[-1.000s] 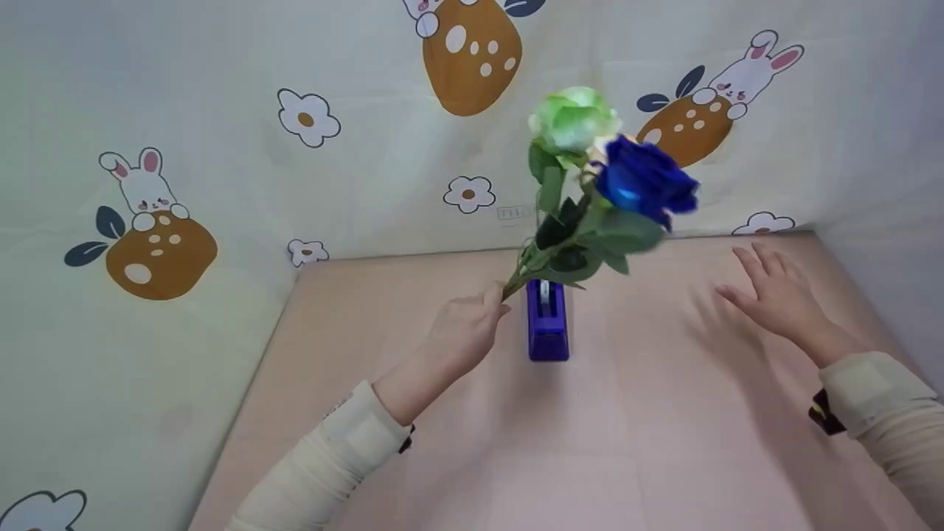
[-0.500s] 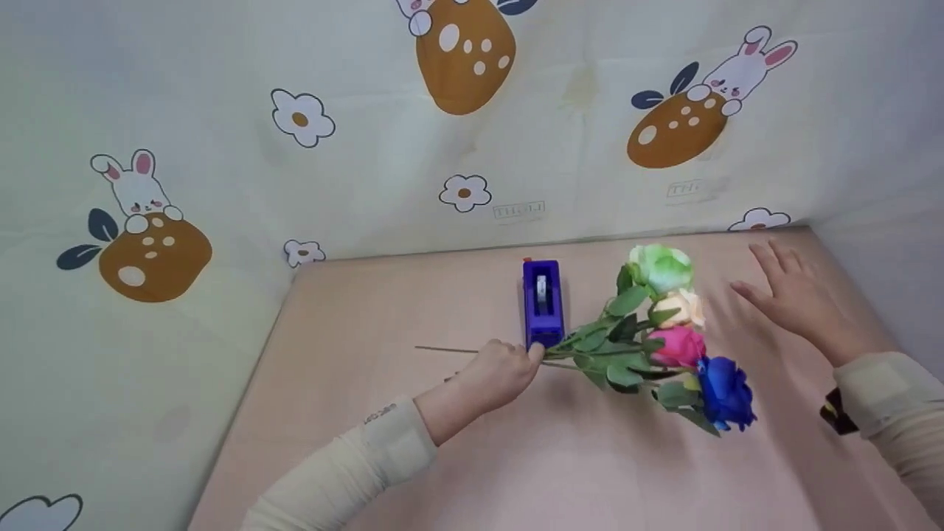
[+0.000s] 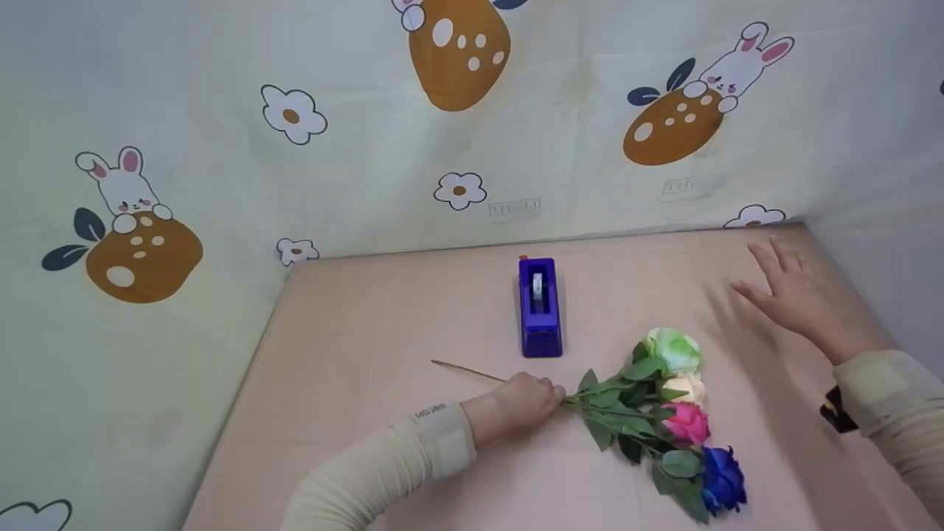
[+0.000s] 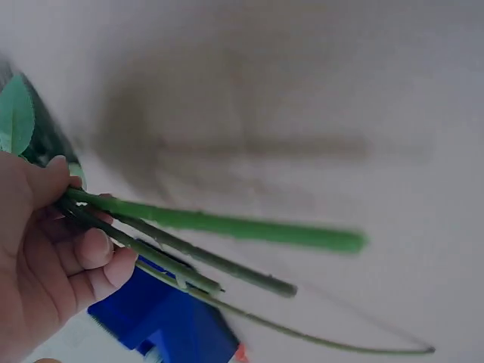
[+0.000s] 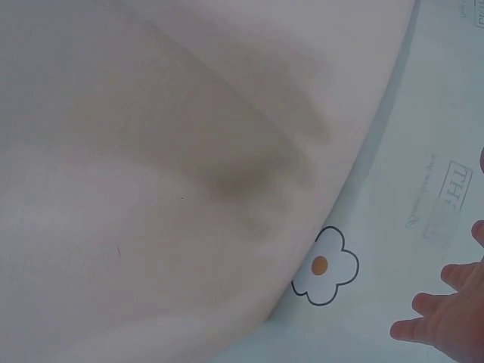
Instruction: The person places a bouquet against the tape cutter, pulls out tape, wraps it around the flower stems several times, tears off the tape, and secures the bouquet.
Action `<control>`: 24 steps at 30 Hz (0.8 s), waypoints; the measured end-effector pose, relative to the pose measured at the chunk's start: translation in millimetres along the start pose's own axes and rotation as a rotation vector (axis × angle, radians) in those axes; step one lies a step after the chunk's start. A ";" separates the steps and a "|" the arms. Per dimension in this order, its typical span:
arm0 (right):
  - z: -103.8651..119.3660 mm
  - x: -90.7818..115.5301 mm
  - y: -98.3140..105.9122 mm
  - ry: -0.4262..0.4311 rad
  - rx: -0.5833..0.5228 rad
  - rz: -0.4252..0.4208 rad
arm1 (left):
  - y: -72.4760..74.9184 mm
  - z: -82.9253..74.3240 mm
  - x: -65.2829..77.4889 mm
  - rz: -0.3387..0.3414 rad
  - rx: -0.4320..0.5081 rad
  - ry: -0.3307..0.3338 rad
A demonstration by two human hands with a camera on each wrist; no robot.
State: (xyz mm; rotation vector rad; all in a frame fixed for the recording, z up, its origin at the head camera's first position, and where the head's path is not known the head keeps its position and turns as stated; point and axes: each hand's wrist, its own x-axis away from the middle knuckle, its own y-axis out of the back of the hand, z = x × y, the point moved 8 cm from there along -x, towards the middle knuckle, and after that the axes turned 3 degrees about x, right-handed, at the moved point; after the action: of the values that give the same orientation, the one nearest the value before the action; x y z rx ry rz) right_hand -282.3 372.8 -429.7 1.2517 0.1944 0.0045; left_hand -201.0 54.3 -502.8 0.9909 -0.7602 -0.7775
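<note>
My left hand (image 3: 520, 404) pinches the stems of a bunch of artificial roses low over the table. The blooms point right: a green rose (image 3: 673, 352), a cream rose (image 3: 686, 389), a pink rose (image 3: 687, 422) and a blue rose (image 3: 723, 479), with green leaves behind them. In the left wrist view several bare stems (image 4: 227, 223) of uneven length stick out past the thumb and fingers. My right hand (image 3: 793, 299) hovers at the right side with its fingers spread, holding nothing; its fingertips show at the edge of the right wrist view.
A blue-purple tape dispenser (image 3: 540, 310) stands on the pink table (image 3: 354, 324), just beyond the left hand. Behind and beside the table hangs a pale curtain (image 3: 369, 169) printed with rabbits and flowers.
The left hand has brought the roses down from above the tape dispenser toward the near side of the table, swinging the blooms to the right. The right hand stays nearly still.
</note>
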 end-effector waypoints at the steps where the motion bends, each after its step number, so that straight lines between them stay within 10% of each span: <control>1: 0.3 0.1 -0.1 0.002 0.004 0.000 | -2.2 -0.6 -1.5 0.003 0.007 -0.001; 12: -1.1 -3.3 -7.7 -0.015 -0.013 0.020 | -5.9 -8.0 -18.0 -0.061 0.051 0.016; 24: -4.4 -1.6 -8.8 -0.035 -0.066 0.026 | -11.9 6.0 -19.3 -0.084 0.450 0.144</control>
State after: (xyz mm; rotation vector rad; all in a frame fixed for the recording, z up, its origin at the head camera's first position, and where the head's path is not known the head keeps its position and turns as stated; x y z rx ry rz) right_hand -285.4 374.0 -439.1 1.1879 0.1466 0.0119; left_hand -218.3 63.9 -515.4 1.4753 -0.7888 -0.6091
